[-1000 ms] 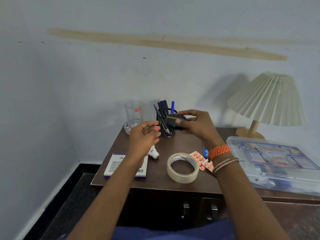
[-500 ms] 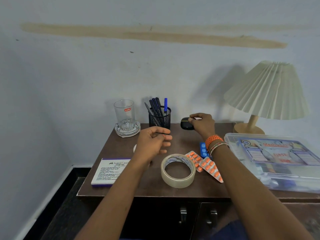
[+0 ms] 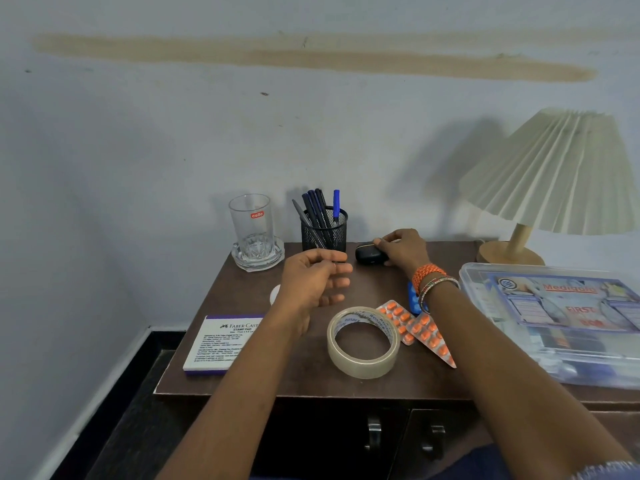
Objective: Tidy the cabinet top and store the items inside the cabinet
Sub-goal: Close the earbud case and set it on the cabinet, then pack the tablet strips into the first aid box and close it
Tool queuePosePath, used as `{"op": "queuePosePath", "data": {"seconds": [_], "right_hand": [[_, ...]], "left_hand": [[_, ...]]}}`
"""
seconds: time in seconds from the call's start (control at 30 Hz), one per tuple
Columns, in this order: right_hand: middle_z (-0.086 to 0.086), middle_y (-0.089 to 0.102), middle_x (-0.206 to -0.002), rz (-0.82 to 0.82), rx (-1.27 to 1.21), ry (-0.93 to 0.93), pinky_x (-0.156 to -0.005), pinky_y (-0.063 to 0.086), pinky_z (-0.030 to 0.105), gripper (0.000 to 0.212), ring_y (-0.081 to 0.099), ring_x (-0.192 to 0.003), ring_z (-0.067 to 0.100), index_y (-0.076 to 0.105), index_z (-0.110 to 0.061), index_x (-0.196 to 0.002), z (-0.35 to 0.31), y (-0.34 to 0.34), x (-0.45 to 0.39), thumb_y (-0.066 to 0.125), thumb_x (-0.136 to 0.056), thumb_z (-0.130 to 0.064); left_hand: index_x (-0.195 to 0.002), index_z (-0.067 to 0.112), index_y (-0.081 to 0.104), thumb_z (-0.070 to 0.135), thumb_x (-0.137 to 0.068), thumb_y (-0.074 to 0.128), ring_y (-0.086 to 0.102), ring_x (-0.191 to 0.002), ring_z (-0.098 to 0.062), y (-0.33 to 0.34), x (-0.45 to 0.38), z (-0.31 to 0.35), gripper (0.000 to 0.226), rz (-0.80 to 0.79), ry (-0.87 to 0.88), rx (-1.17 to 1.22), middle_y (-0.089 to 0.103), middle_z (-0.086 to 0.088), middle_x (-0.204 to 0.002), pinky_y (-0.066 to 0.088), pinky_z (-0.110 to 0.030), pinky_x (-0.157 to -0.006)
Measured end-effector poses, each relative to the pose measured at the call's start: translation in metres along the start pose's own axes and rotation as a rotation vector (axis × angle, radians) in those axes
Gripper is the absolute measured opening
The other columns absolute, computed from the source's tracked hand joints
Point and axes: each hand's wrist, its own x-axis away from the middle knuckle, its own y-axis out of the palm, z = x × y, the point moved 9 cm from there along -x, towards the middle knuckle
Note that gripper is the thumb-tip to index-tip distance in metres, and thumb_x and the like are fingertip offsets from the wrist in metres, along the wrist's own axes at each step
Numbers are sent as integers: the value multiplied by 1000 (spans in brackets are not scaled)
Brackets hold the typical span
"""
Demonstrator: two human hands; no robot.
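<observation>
On the dark brown cabinet top (image 3: 304, 382), my right hand (image 3: 403, 247) grips a small black case (image 3: 367, 255) that sits at the back, just right of the mesh pen holder (image 3: 323, 233). My left hand (image 3: 311, 282) hovers in front of the holder with loosely curled fingers and holds nothing. A roll of clear tape (image 3: 362, 363) lies near the front. Orange blister packs (image 3: 420, 329) and a blue one (image 3: 412, 299) lie beside my right wrist. A white stamp pad box (image 3: 221, 344) lies at the front left. A small white object (image 3: 274, 294) is half hidden behind my left hand.
A glass (image 3: 251, 223) stands in a clear faceted dish (image 3: 258, 263) at the back left. A pleated lamp (image 3: 554, 174) and a clear first aid box (image 3: 561, 317) fill the right side. Two closed doors with handles (image 3: 374, 431) are below. A wall stands close behind.
My right hand carried the black case from mid-air down onto the cabinet top beside the pen holder. My left hand dropped slightly and stayed empty.
</observation>
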Motion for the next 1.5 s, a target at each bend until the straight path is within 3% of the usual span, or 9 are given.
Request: {"op": "queuePosePath", "data": {"seconds": [0.17,0.33,0.47,0.63,1.03,1.13,1.23,1.33,1.5], "right_hand": [[20,70,-96,45,63,5,-88,55,40,24,68,-82,30,69,0,-95,2,-2,-2,70,-85,-21],[20,70,-101,69,99,-6,-93,52,38,24,65,-90,28,70,1,-95,-2,-3,3,70,-83,-20],[20,68,-107,99,122,-39,-89,46,29,22,61,-104,30,69,3,-100,-11,-10,9,65,-86,-15],[15,66,-106,150,153,-145,-76,40,22,15,63,-96,26,69,-5,-92,-37,-27,20,61,-82,-12],[5,69,-87,127,317,-300,-84,55,39,14,67,-83,24,69,-26,-76,-78,-113,103,57,-75,-19],[8,70,-85,250,347,-272,-81,55,39,16,67,-83,27,72,-23,-74,-73,-164,133,57,-74,-16],[10,71,-88,453,382,-164,-80,54,39,20,64,-86,31,74,-16,-79,-49,-219,163,55,-74,-13],[12,70,-93,574,453,-62,-81,53,40,21,63,-90,34,72,-13,-88,-11,-259,180,54,-77,-11],[20,52,-125,465,615,187,-96,40,47,40,45,-118,39,51,-10,-127,57,-287,181,51,-91,-28]], "left_hand": [[-98,11,67,2,-92,47,63,-70,-13,-10,-3,-1,23,30,-15,5,71,-3,-88,53,-27,-61],[-98,11,67,2,-92,47,62,-70,-12,-12,-4,0,23,38,-20,5,71,-3,-89,53,-27,-59],[-94,13,67,3,-92,47,62,-70,-12,-13,-4,2,23,35,-11,0,71,-2,-87,53,-28,-61],[-89,14,67,2,-92,47,61,-68,-13,-15,1,7,24,40,29,-24,71,-3,-89,52,-28,-62],[-86,19,63,4,-92,47,62,-64,-13,60,37,3,23,-205,214,-348,68,-4,-85,50,-23,-49],[-85,22,63,3,-89,53,61,-70,-13,105,51,-2,22,-316,351,-438,65,-1,-82,49,-27,-60],[-90,25,60,6,-87,57,56,-69,0,144,64,-8,20,-389,460,-474,61,5,-85,45,-15,-65],[-109,20,56,14,-87,60,57,-93,-6,172,71,-20,23,-435,464,-557,57,2,-105,40,-5,-75],[-130,20,44,25,-87,62,42,-124,-15,195,85,-19,47,-410,529,-696,41,-1,-136,30,-21,-99]]}}
